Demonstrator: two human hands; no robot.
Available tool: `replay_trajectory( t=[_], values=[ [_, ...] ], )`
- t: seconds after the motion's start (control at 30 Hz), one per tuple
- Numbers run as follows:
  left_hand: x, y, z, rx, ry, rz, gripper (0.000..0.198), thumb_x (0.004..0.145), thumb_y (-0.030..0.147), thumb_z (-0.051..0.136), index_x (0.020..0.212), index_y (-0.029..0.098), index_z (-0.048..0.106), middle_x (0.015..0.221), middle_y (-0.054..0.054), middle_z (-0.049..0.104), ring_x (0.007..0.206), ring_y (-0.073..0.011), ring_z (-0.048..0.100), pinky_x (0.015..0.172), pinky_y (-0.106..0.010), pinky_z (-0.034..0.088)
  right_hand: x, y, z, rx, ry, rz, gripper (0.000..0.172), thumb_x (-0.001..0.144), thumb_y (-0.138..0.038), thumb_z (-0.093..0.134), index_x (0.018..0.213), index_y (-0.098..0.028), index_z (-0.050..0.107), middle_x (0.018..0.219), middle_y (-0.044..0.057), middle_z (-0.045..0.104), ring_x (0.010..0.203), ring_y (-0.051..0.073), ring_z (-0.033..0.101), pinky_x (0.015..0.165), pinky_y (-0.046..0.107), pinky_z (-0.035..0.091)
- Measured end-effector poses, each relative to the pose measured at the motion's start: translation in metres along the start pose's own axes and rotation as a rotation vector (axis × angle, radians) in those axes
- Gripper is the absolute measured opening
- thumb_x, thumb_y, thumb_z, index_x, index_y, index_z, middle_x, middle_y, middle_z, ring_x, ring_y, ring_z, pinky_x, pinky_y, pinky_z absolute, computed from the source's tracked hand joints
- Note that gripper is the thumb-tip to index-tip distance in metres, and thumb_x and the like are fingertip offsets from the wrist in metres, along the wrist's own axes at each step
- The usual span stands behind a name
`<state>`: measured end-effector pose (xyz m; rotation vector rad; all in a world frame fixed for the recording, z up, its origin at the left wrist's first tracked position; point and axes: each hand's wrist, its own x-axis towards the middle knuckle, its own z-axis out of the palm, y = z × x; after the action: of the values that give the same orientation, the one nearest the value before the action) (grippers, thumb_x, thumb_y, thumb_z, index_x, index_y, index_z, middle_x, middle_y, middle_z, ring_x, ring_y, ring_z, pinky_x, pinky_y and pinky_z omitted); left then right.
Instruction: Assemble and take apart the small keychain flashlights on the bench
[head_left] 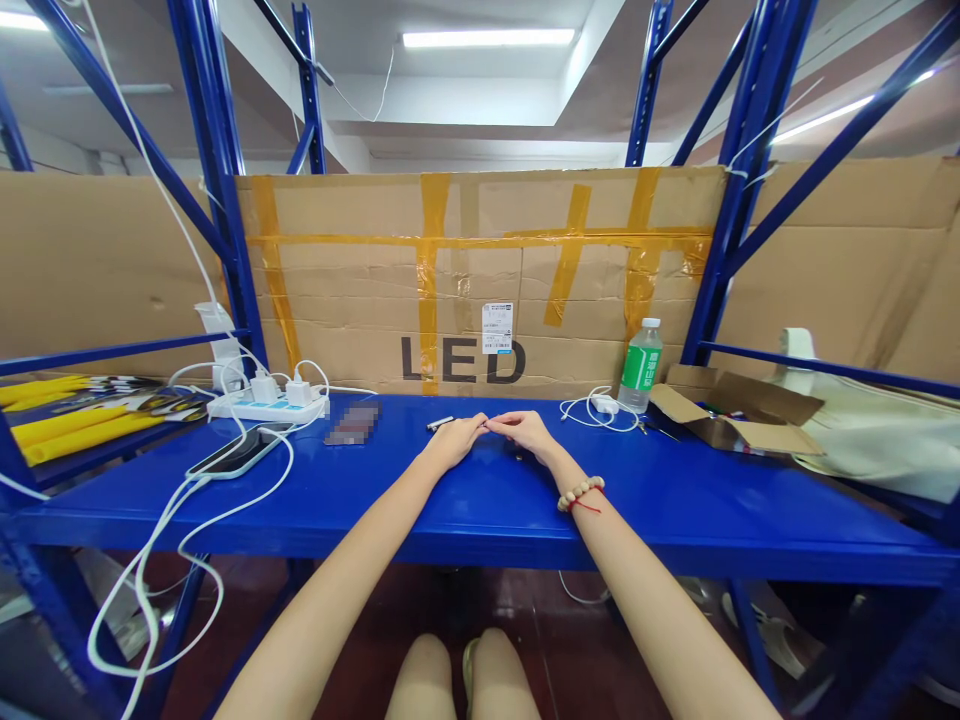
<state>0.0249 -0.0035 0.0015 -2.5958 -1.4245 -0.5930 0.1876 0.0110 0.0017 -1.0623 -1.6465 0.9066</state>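
My left hand (456,442) and my right hand (527,432) meet at the fingertips, low over the blue tabletop (487,510). Both sets of fingers are closed in a pinch. Whatever lies between them is too small to make out. A short pen-like item (439,424), pale with a dark end, lies just left of my left hand. Under my right hand, a tiny brownish piece (519,458) rests on the table. A beaded bracelet (581,492) with a red string is round my right wrist.
On the left are a power strip (266,410) with chargers, a phone (241,450) and looping white cables (199,545). To the right stand a water bottle (642,368) and an open carton (739,405). A cardboard sheet (360,300) closes off the back.
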Motion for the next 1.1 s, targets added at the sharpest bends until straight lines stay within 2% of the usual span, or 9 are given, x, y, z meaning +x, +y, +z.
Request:
replay_trajectory(
  t=[1.1],
  values=[
    [-0.0038,0.0042,-0.0048,-0.007,0.009,-0.011,0.018,0.094,0.03,0.031,0.096,0.021,0.046,0.096,-0.005,0.066,0.088,-0.0198,0.063,0.072,-0.027,0.045,-0.0003,-0.0002,0.0005,0.003,0.003,0.018,0.048,0.048,-0.045,0.075,0.081,-0.01,0.073,0.057,0.002,0.059,0.048,0.005,0.036,0.041,0.02,0.026]
  ],
)
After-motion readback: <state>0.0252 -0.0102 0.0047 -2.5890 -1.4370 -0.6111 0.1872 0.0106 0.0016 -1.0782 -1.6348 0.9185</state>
